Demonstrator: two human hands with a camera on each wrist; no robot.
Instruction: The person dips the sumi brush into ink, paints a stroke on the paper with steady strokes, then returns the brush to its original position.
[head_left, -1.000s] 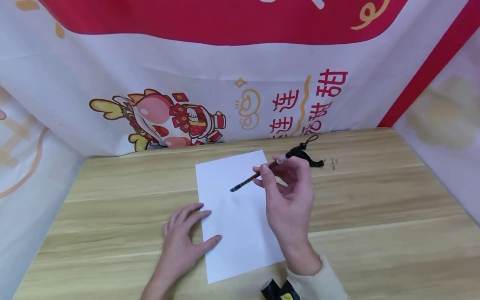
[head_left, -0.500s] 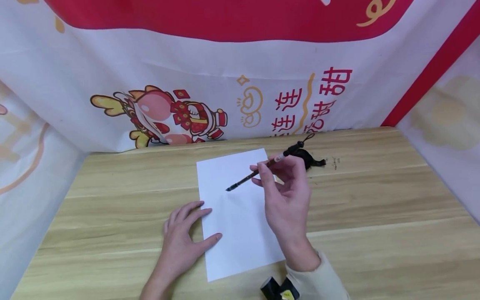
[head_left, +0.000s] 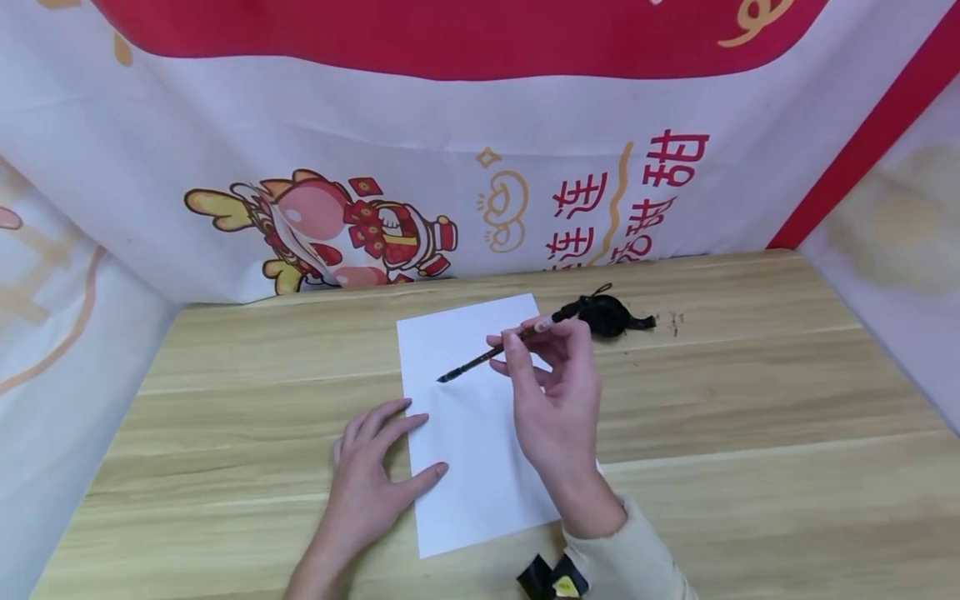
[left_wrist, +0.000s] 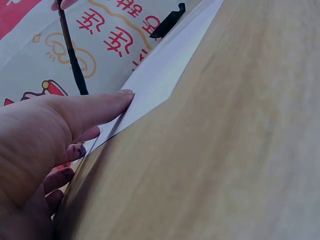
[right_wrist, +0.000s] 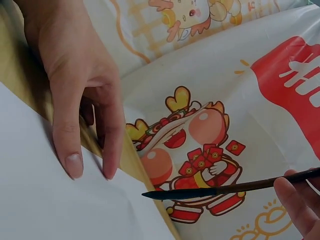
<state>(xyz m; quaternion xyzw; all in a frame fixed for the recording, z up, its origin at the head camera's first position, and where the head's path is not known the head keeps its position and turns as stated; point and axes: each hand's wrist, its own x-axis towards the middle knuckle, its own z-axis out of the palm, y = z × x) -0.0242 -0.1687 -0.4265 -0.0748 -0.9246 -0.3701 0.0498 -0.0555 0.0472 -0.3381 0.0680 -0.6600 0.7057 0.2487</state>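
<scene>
A blank white sheet of paper (head_left: 480, 483) lies on the wooden table. My left hand (head_left: 367, 475) rests at its left side, fingers spread and relaxed, with thumb and fingertips on the paper's edge. Above the sheet, my right hand (head_left: 558, 408) pinches a writing brush (head_left: 472, 364) by its dark shaft. The brush slants down to the left, its black tip over the paper's upper left part. In the right wrist view the dark bristles (right_wrist: 185, 194) come to a point. Dark smudges mark some left fingertips (left_wrist: 76, 151).
Behind the right hand lies a round black object (head_left: 606, 318) with a short tail, beside small dark marks (head_left: 675, 323) on the table. Black items (head_left: 551, 577), one with a yellow label, show near the right sleeve. A printed cloth (head_left: 337, 125) hangs along the table's back edge.
My right hand has moved left with the brush, bringing its tip further left over the paper. More of the round black object shows behind it. The left hand stays at the paper's edge.
</scene>
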